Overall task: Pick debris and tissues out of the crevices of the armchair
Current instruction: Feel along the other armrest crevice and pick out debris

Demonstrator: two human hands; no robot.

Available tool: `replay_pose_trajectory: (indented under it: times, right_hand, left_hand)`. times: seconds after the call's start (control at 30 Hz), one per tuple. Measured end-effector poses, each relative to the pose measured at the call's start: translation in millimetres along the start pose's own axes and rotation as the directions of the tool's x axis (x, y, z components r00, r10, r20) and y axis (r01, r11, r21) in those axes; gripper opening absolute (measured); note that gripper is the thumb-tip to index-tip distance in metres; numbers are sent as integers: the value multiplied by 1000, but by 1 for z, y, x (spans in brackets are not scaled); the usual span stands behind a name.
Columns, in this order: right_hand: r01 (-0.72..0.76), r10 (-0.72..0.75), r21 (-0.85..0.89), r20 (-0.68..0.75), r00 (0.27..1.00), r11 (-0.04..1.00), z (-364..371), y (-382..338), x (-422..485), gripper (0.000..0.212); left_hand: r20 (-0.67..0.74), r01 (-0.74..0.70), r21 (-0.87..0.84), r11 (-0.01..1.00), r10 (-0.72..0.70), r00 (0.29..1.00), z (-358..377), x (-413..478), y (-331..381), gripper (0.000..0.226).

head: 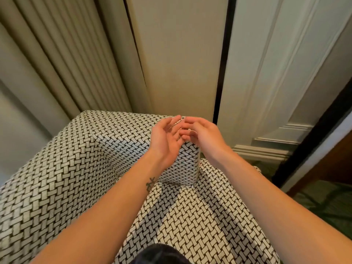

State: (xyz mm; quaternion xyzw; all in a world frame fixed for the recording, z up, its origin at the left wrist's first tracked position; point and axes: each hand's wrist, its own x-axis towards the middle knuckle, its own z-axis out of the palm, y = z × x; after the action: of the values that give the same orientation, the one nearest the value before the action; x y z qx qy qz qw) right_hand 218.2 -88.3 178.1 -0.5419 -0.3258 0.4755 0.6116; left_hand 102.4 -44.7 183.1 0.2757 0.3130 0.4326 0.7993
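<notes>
The armchair (80, 161) is covered in black-and-white woven-pattern fabric and fills the lower part of the view. Its seat cushion (190, 216) lies below the backrest, with the crevice (177, 184) between them. My left hand (167, 138) is raised in front of the backrest, palm up, fingers loosely extended. My right hand (202, 134) is close beside it, fingers bent toward the left palm, fingertips nearly touching it. I see no tissue or debris in either hand; anything tiny between the fingers is too small to tell.
Beige pleated curtains (66, 54) hang behind the chair on the left. A cream wall panel (181, 54) and a white panelled door (276, 73) stand behind and to the right. Green patterned carpet (323, 202) shows at the right.
</notes>
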Motion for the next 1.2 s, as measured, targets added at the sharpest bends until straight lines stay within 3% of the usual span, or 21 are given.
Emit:
replay_pose_trajectory:
  times: [0.1,0.17,0.23,0.33,0.43,0.5,0.6,0.77,0.93,1.07,1.2]
  right_hand:
    - [72,-69,-93,33,997,993,17,-5,16,25]
    - [139,-129,-257,55,990,956,20,-4,27,26]
    - [200,-177,-453,92,980,869,21,-2,37,32]
    - [241,-147,-710,192,970,662,22,5,50,47]
    - [263,-112,-837,239,965,480,25,20,69,59]
    - [291,-126,-866,262,957,406,29,24,76,55]
    - [341,-196,-872,287,938,352,34,26,82,44]
    - [394,-252,-877,329,910,276,41,24,85,30]
    - [361,-253,-874,287,924,326,39,23,85,36]
    - [358,-308,-830,238,921,428,44,22,83,36]
    - [366,-286,-818,257,923,444,57,23,85,29]
  left_hand:
    - [-6,-133,69,989,133,991,-13,11,23,34]
    - [-15,-245,302,921,262,965,-19,19,32,30]
    - [-14,-293,605,740,378,926,-27,28,34,31]
    - [70,-228,902,367,396,916,-45,45,30,42]
    - [140,-133,990,-45,336,931,-60,59,26,56]
    - [194,-150,975,-166,298,935,-64,62,24,62]
    - [265,-212,958,-192,316,911,-70,70,26,50]
    - [336,-329,941,-81,337,879,-83,82,30,32]
    - [368,-391,919,-43,447,815,-83,80,29,22]
    - [338,-402,915,37,473,813,-83,76,27,37]
    - [285,-379,917,129,454,844,-85,77,29,52]
